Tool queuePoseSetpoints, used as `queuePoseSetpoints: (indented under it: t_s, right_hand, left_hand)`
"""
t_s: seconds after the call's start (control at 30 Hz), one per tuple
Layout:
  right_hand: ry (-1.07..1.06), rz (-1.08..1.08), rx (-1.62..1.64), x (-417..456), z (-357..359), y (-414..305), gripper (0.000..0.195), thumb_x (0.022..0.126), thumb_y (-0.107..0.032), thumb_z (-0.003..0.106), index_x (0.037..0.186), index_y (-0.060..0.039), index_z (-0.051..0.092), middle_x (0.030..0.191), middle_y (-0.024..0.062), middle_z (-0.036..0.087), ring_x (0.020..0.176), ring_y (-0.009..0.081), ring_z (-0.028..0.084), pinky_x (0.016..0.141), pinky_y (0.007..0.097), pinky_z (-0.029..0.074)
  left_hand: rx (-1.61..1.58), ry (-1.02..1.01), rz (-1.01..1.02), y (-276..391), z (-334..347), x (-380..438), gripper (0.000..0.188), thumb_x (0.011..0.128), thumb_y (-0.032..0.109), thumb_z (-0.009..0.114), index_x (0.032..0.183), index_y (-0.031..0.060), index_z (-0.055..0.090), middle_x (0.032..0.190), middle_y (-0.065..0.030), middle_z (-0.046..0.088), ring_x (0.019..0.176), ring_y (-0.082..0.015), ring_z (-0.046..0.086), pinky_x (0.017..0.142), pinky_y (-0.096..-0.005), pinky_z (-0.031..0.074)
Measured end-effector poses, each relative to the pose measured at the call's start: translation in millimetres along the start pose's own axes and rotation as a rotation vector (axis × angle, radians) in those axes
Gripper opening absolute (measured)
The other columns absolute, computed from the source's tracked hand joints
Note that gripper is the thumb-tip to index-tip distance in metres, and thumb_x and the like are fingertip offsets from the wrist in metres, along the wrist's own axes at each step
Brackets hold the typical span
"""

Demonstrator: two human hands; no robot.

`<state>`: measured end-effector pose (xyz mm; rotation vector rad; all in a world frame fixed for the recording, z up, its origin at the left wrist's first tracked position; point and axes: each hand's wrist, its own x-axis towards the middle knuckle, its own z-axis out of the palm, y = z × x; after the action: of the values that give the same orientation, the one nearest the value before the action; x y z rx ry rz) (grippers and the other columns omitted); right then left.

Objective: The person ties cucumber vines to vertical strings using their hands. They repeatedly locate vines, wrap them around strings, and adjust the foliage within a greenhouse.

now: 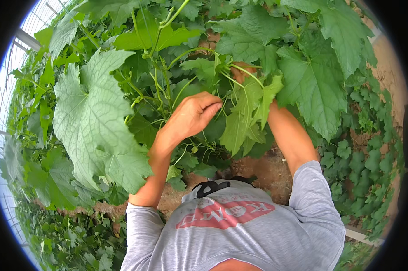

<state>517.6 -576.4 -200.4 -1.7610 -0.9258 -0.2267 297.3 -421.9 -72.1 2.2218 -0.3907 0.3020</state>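
Note:
My left hand (pixel 198 111) is in front of the vine, thumb pressed against the curled fingers. Nothing plainly shows between its fingertips, though thin tendrils hang close by. Farther right, my right hand (pixel 242 71) reaches in among the leaves at a leafy vine shoot (pixel 229 67). Leaf stalks cross in front of that hand and hide most of its fingers, so its grip is unclear. A pale green lobed leaf (pixel 246 108) droops from the shoot between my two arms. Left of my left hand, several green vine stems (pixel 160 84) rise with side shoots and tendrils.
A large lobed leaf (pixel 95 118) overlaps my left forearm's side. Another broad leaf (pixel 310 81) hangs beside my right forearm. Bare brown soil (pixel 265 169) lies below. Low leafy plants (pixel 366 155) grow at the right, and a greenhouse frame (pixel 27 39) stands at the far left.

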Motion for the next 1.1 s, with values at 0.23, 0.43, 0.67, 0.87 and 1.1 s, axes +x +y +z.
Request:
queuePoseSetpoints:
  t_s: [0.23, 0.43, 0.67, 0.87, 1.1]
  right_hand:
    - [-0.082, 0.256, 0.387, -33, -42, -52, 0.030, 0.092, -0.019, 0.058, 0.111, 0.0033, 0.059, 0.104, 0.0109, 0.059, 0.093, 0.0187, 0.056, 0.076, 0.0270, 0.045]
    - [-0.174, 0.177, 0.760, -33, -59, -71, 0.021, 0.090, -0.020, 0.060, 0.098, -0.0033, 0.069, 0.084, 0.0091, 0.068, 0.078, 0.0183, 0.062, 0.069, 0.0309, 0.048]
    - [0.004, 0.423, 0.932, -70, -62, -68, 0.019, 0.088, -0.019, 0.064, 0.096, -0.0020, 0.063, 0.088, 0.0059, 0.063, 0.078, 0.0163, 0.058, 0.072, 0.0301, 0.045]
    - [0.039, 0.435, 0.911, -80, -53, -92, 0.009, 0.086, -0.010, 0.066, 0.088, -0.0018, 0.067, 0.073, -0.0010, 0.059, 0.065, 0.0105, 0.053, 0.056, 0.0280, 0.040]
    - [0.036, 0.020, 0.254, -71, -54, -114, 0.012, 0.091, -0.008, 0.059, 0.079, -0.0041, 0.060, 0.062, -0.0017, 0.042, 0.056, 0.0077, 0.040, 0.049, 0.0283, 0.031]
  left_hand:
    - [-0.376, 0.297, -0.003, 15, 36, 34, 0.018, 0.094, 0.005, 0.057, 0.110, -0.0015, 0.063, 0.107, -0.0094, 0.063, 0.088, -0.0149, 0.064, 0.068, -0.0265, 0.054]
    - [-0.358, 0.416, -0.144, 33, 27, 46, 0.045, 0.093, 0.007, 0.059, 0.135, -0.0009, 0.045, 0.142, -0.0148, 0.045, 0.124, -0.0243, 0.050, 0.098, -0.0330, 0.044]
    - [0.090, 0.410, 0.287, 71, 33, 14, 0.017, 0.087, -0.002, 0.061, 0.104, -0.0015, 0.063, 0.106, -0.0114, 0.065, 0.097, -0.0264, 0.062, 0.084, -0.0340, 0.049]
    - [-0.181, 0.241, 0.234, 77, 10, 25, 0.018, 0.090, -0.002, 0.060, 0.107, -0.0028, 0.065, 0.109, -0.0119, 0.065, 0.099, -0.0186, 0.062, 0.087, -0.0289, 0.048]
    - [-0.054, 0.450, 0.049, 109, 7, -16, 0.025, 0.091, -0.005, 0.057, 0.115, -0.0021, 0.062, 0.109, -0.0096, 0.066, 0.073, -0.0093, 0.062, 0.066, -0.0216, 0.052]
